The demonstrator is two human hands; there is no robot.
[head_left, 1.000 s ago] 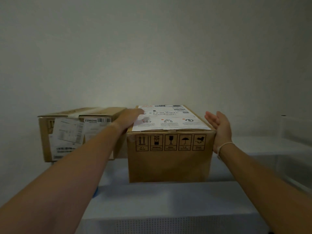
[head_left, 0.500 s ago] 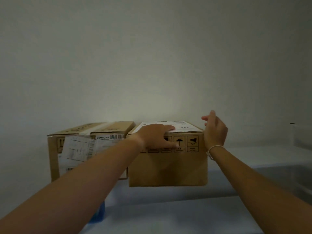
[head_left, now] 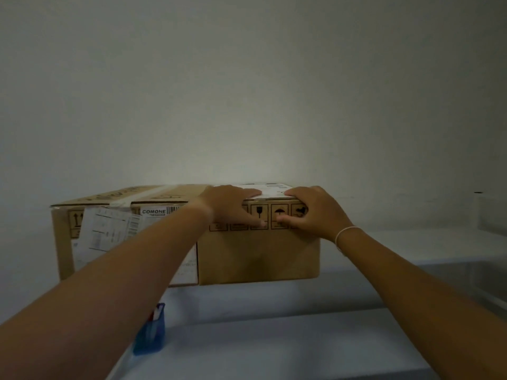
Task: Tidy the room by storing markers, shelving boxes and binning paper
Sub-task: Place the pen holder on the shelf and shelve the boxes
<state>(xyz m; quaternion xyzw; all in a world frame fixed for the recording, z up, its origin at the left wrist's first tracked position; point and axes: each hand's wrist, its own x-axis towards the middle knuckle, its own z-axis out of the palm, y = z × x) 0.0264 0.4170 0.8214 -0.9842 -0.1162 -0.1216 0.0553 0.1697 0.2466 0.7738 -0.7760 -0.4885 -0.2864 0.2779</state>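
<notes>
A brown cardboard box [head_left: 258, 259] with black handling symbols and a white label on top stands on a white shelf [head_left: 428, 242] against the wall. My left hand [head_left: 233, 207] and my right hand [head_left: 310, 212] both lie on its near top edge, fingers on the lid and thumbs pressed on the front face. A second cardboard box [head_left: 90, 223] with paper labels stands touching it on the left. Lower down, a blue holder [head_left: 149, 333] with markers sits on a white surface, partly hidden by my left forearm.
The shelf runs on to the right of the boxes. A white frame or rail [head_left: 491, 294] stands at the right edge. A white tabletop [head_left: 274, 349] lies below the shelf. The wall is plain.
My right hand moved from the box's right side to its front top edge. The right box now sits farther back, level with and touching the left box. The blue holder has come into view.
</notes>
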